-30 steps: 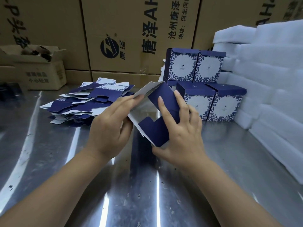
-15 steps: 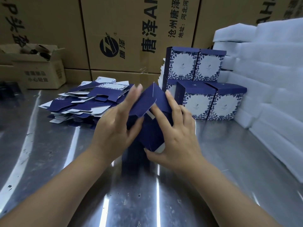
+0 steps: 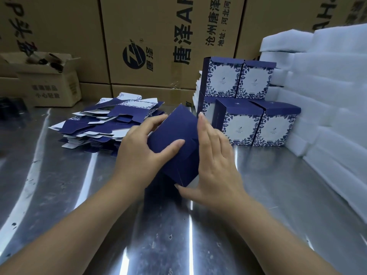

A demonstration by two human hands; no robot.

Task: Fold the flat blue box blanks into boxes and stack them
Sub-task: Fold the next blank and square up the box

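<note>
L hand (image 3: 137, 153) grip holds blue box (image 3: 174, 130); R hand (image 3: 216, 161) grip flat-open, pressing its side.

A single wide-angle camera on the person's head faces forward and tilts down over a shiny metal table (image 3: 59, 185). It sits close to the work. Both forearms enter from the bottom corners, and the left hand (image 3: 137, 153) and right hand (image 3: 216, 167) meet on a blue box (image 3: 174, 135) at the centre of the frame. Farther off, the flat blanks (image 3: 111, 120) lie left of centre and the folded boxes (image 3: 244, 108) stand right of centre. Cardboard cartons (image 3: 158, 36) span the top, and white foam sheets (image 3: 327, 96) fill the right edge. Straight edges lean and bow toward the borders of the frame.
</note>
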